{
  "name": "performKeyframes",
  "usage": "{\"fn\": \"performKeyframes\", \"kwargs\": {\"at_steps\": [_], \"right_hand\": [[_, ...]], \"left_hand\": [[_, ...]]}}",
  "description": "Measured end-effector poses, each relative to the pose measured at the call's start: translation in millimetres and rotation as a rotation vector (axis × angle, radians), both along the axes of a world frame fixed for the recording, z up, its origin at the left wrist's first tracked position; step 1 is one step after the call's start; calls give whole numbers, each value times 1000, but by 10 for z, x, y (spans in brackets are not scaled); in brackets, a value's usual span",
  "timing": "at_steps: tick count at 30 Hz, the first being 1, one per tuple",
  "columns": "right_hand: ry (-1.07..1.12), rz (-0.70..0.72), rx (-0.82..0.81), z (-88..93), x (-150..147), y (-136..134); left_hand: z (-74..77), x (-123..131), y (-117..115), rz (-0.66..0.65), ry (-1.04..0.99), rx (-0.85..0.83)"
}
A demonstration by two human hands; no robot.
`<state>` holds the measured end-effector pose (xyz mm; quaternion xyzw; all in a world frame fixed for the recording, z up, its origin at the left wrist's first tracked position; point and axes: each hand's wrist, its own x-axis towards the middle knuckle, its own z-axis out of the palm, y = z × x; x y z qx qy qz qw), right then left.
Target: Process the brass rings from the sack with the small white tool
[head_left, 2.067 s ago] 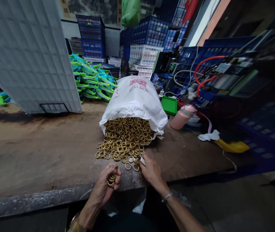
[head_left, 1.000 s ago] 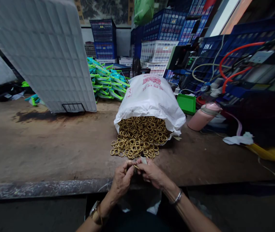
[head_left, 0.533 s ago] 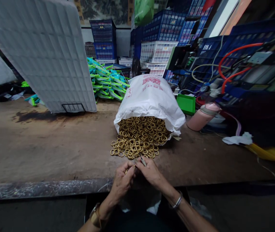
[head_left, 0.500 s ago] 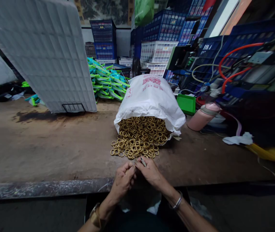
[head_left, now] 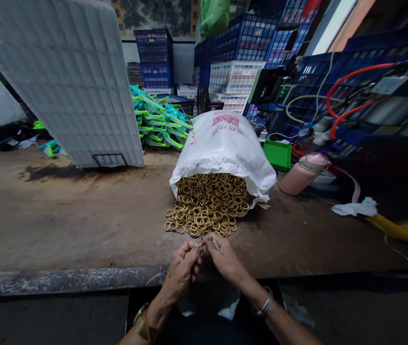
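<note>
Brass-coloured rings (head_left: 204, 220) spill from the mouth of a white woven sack (head_left: 225, 143) lying on its side on the workbench (head_left: 82, 225). Just in front of the pile, my left hand (head_left: 183, 266) is closed, pinching one brass ring (head_left: 201, 244) between thumb and forefinger. My right hand (head_left: 225, 258) is closed around a slim, greyish tool (head_left: 215, 243) that shows between thumb and forefinger; its exact kind cannot be made out. The right fingertips meet the ring's far side. Both hands are close together above the bench's front edge.
A tall white quilted panel (head_left: 63, 86) stands at the left, beside a heap of turquoise and green items (head_left: 161, 120). Right of the sack are a green tray (head_left: 277, 155), a pink bottle (head_left: 303, 173) and red hoses (head_left: 355, 72). Blue crates (head_left: 154, 57) are stacked behind.
A ring now shows between my two hands, where it was hardly visible before. My right fingers have shifted slightly around the slim tool. The sack and pile look the same.
</note>
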<state>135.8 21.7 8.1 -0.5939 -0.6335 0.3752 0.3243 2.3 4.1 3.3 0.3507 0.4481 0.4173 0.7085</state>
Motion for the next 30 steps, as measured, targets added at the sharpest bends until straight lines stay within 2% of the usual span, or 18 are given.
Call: {"fn": "performKeyframes", "kwargs": {"at_steps": [4, 8, 23, 30], "right_hand": [[-310, 96, 95, 8, -18, -85], [-448, 132, 106, 7, -34, -125], [-569, 121, 78, 179, -70, -148], [-598, 113, 58, 211, -78, -147]], "left_hand": [[17, 3, 1, 6, 12, 4], [10, 5, -5, -1, 42, 34], [-77, -9, -10, 5, 85, 116], [7, 8, -24, 15, 86, 94]]}}
